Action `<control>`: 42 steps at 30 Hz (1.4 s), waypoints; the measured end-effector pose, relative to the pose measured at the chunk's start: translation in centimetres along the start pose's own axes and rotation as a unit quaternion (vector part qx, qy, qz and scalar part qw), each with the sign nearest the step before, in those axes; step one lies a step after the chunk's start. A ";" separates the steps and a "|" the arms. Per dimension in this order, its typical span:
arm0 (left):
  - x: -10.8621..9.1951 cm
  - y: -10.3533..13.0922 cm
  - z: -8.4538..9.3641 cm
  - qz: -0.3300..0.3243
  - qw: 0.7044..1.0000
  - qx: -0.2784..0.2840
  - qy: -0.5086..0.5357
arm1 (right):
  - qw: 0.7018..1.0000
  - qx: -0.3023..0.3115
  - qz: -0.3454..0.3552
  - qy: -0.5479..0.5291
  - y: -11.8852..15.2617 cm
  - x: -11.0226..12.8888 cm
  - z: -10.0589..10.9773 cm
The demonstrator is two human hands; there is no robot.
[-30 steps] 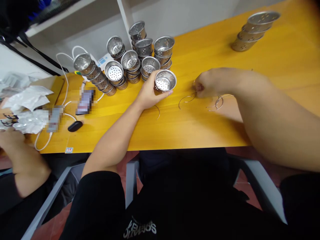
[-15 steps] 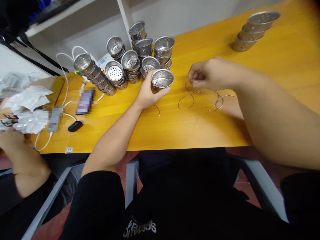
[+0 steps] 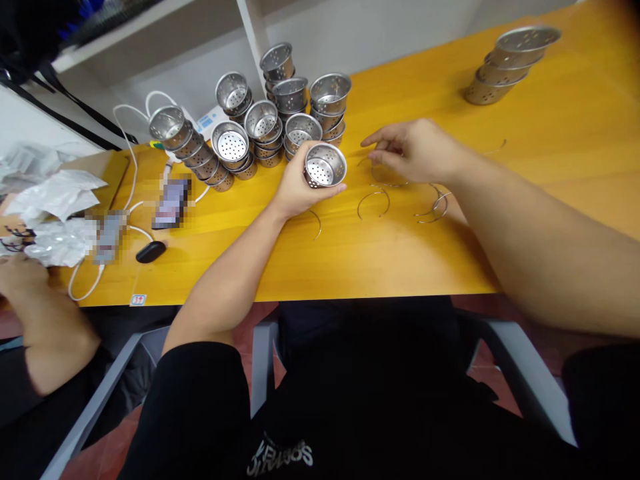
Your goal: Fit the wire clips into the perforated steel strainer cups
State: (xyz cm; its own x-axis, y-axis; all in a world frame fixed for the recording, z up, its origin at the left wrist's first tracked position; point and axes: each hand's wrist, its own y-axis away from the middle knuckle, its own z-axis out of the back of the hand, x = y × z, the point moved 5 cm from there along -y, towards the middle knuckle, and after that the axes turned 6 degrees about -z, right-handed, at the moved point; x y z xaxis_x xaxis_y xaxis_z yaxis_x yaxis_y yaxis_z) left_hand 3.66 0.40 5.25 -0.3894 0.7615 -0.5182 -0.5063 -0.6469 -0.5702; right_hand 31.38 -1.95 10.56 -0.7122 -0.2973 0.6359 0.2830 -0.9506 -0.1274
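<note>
My left hand (image 3: 299, 183) is wrapped around a small perforated metal cup (image 3: 326, 167), its mouth tipped toward me so the holed bottom shows. To the right, my right hand (image 3: 400, 150) hovers over the table with its index finger stretched out and thumb apart; I see nothing held in it. Thin curved wire rings lie below it, among them an open ring (image 3: 374, 203) and a pair of overlapping wires (image 3: 434, 207). Another bent wire (image 3: 316, 225) lies just under my left hand. Stacks of similar perforated cups (image 3: 303, 130) stand right behind the held cup.
A leaning cup stack (image 3: 510, 65) stands at the far right of the yellow table (image 3: 350, 267). On the left are a phone (image 3: 173, 203), a black case (image 3: 151, 252), white cables and plastic bags (image 3: 63, 193). Another person's arm (image 3: 50, 313) rests at the left edge.
My right hand's fingers have gone from curled together to spread, with the index finger extended. The cup in my left hand has tilted further toward me.
</note>
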 end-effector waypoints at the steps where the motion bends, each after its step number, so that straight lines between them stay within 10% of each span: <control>1: 0.2 0.0 -0.1 -0.001 1.000 0.001 0.000 | 1.000 0.006 0.001 0.007 -0.1 -0.1 -0.1; 26: -0.3 0.0 -0.2 -0.021 0.999 0.028 -0.013 | 0.999 -0.044 -0.007 -0.025 0.2 -0.2 0.4; 36: 4.6 -0.6 -1.7 -0.080 0.989 -0.039 0.119 | 0.996 -0.079 0.025 -0.034 -0.6 -1.1 0.6; 42: 4.1 -0.7 -1.9 -0.096 0.988 -0.033 0.118 | 0.996 -0.074 0.017 -0.038 -0.4 -0.6 0.4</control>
State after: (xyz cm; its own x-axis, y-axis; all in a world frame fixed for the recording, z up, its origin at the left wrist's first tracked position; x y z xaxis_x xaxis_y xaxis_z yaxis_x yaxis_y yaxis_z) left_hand 3.86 3.90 2.33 -0.0977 0.8447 -0.5263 -0.4998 -0.4989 -0.7080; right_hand 32.02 -1.37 10.53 -0.6521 -0.3267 0.6841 0.2039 -0.9447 -0.2568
